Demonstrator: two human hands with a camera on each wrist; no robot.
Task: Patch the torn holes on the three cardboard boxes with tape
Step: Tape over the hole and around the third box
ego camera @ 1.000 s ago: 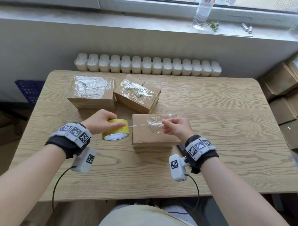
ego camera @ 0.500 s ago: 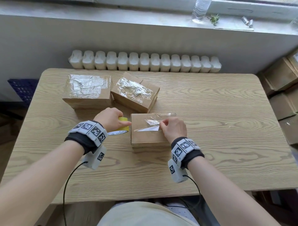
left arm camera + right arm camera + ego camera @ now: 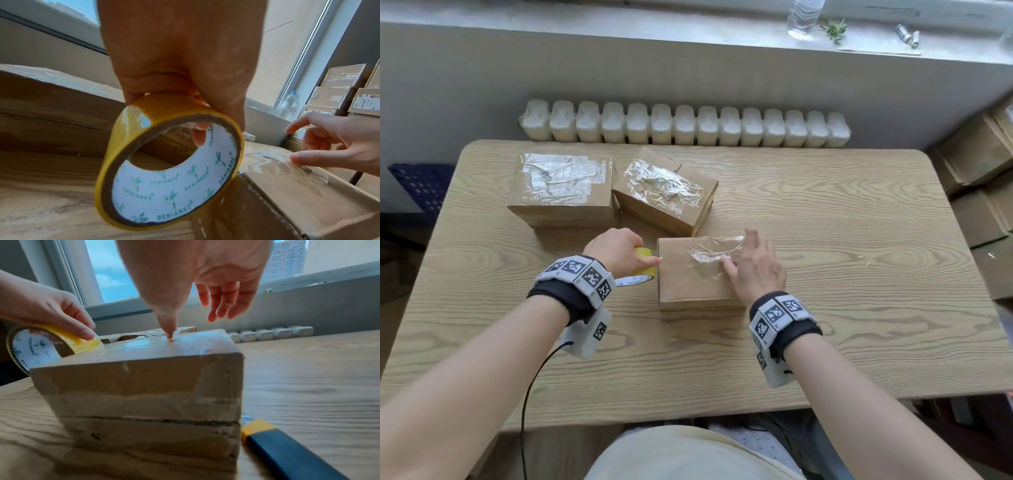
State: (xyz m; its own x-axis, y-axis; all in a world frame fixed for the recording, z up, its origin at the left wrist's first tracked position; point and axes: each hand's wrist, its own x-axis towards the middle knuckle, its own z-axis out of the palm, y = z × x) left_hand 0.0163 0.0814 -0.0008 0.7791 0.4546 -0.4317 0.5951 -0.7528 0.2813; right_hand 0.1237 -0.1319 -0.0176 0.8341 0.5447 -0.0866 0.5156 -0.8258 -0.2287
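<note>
Three cardboard boxes sit on the wooden table. The near box (image 3: 688,284) has clear tape (image 3: 709,255) crumpled across its top. My right hand (image 3: 750,263) is spread open over it, thumb pressing the tape down (image 3: 169,335), other fingers lifted. My left hand (image 3: 619,250) grips a yellow tape roll (image 3: 168,162) held against the box's left edge, a fingertip inside the core. The strip still runs from the roll (image 3: 51,344) onto the box top. The far left box (image 3: 561,188) and the middle box (image 3: 664,192) carry shiny wrinkled tape on top.
A blue and yellow utility knife (image 3: 287,451) lies on the table just right of the near box. A white radiator (image 3: 685,126) runs behind the table. Stacked cartons (image 3: 983,192) stand at the right. A water bottle (image 3: 803,17) is on the windowsill.
My right hand stopped pinching the stretched strip, laid it on the near box's top and opened flat over it. My left hand brought the roll right, up against the box's edge.
</note>
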